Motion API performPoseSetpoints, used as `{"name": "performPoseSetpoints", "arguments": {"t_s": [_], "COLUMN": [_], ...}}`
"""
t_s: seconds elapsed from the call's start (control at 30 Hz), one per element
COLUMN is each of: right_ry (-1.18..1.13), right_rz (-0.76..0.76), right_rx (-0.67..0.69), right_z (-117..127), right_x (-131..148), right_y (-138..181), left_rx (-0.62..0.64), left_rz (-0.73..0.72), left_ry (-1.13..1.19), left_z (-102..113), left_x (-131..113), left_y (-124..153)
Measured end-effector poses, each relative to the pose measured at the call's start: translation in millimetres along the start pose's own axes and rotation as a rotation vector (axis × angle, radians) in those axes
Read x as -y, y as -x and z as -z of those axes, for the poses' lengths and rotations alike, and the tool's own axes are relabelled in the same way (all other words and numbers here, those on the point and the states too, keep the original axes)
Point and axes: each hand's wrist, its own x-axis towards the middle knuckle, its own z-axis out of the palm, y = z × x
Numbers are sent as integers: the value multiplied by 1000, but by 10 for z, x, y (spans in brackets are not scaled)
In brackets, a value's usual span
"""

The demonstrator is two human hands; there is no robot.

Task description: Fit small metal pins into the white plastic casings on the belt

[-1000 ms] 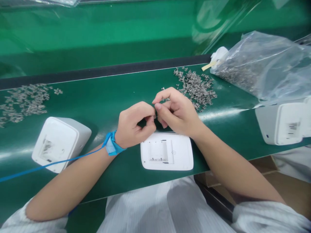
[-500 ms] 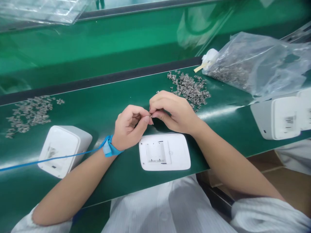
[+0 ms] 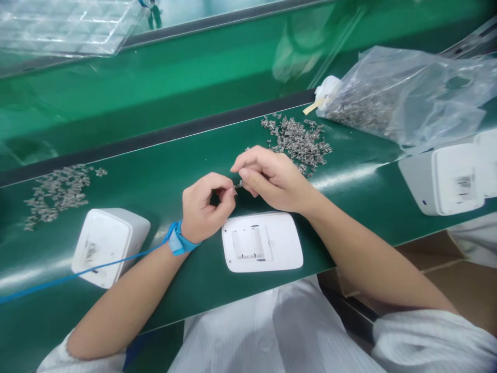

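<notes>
My left hand (image 3: 208, 204), a blue wrist strap (image 3: 177, 238) around its wrist, pinches a small metal battery contact (image 3: 237, 185) between thumb and forefinger. The contact sticks out toward my right hand (image 3: 274, 178), whose fingers are curled with the thumb against them; whether something is inside them is hidden. Just below both hands, a white plastic housing (image 3: 285, 254) lies flat on the green bench, its recessed battery compartment (image 3: 248, 242) facing up. Behind my right hand spreads a pile of small metal contacts (image 3: 301, 142).
Another heap of metal parts (image 3: 58, 191) lies at the left, near a white housing (image 3: 104, 238) crossed by the blue cord. A clear bag of metal parts (image 3: 373, 106) rests at the back right. More white housings (image 3: 452, 178) stand at the right edge.
My fingertips have come slightly apart, and the metal contact now shows between them. My right thumb has lifted toward its forefinger. The camera view has shifted a little.
</notes>
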Motion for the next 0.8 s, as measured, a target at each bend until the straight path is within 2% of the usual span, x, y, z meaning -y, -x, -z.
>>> {"name": "performPoseSetpoints", "arguments": {"t_s": [0.1,0.2,0.27,0.43,0.6,0.7,0.8], "right_ry": [74,180,263,667,746,708,487], "right_rz": [168,308,375,455,528,438,210], "right_rx": [39,72,36,-6,27,27,80], "right_z": [38,45,38,61,88,66,83], "right_x": [-19,-79,-112,-67,-5,-10,21], "right_y": [-25,-26,-11,32,26,11,-8], "left_rx": [-31,-38,-11,31,56,22,-6], "left_rz": [49,90,137,305,375,354,143], "left_ry": [36,207,322,477,550,472,230], "left_z": [3,5,9,26,22,4,-16], "left_x": [10,-17,-38,0,54,47,19], "left_y": [-5,-43,-70,-71,-57,-65,-67]}}
